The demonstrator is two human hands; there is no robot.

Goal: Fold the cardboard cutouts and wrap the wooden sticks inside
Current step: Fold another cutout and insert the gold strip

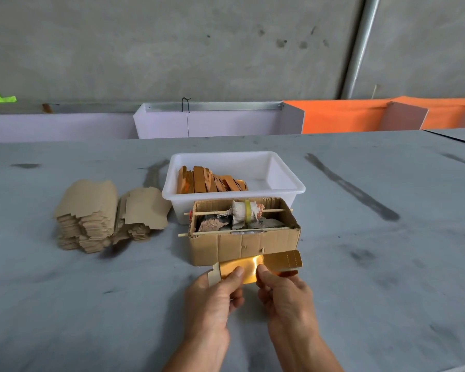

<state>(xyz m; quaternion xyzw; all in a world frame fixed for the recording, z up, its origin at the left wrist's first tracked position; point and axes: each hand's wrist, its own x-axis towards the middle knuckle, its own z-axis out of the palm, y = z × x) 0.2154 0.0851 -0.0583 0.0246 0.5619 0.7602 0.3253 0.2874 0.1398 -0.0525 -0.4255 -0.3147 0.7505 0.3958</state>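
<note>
Left hand: the left hand (218,292) pinches the near-left part of the shiny gold-faced cardboard cutout (255,267), thumb on the gold face, the other fingers curled beneath it
Right hand: the right hand (282,294) grips the same cutout just right of its middle, thumb on top beside the left thumb; the two thumbs lie close together without touching
Cutout in hand: held above the grey tabletop (91,304), just in front of the brown corrugated cardboard box (242,244); gold side up; its right end is bent upward and shows parallel score lines; a plain brown tab juts out at its left end past the left thumb
Cardboard box: open at the top; stands between the hands and the white plastic tub (285,187), touching or nearly touching the tub's near wall; two thin wooden sticks (234,211) lie across its rim, their ends poking out at the sides; the far stick carries a white cloth roll (243,214) bound with a yellow band; dark scraps fill the box beneath
White tub: rectangular; holds a leaning row of folded gold-orange pieces (212,182) in its left half; whether sticks are inside them cannot be told
Stock pile: two stacks of flat brown cardboard cutouts (102,216) sit left of the tub, plain side up, the right stack slumped against the left one
Background: grey concrete wall; lilac and orange panels (346,116) stand along the table's far edge
</note>
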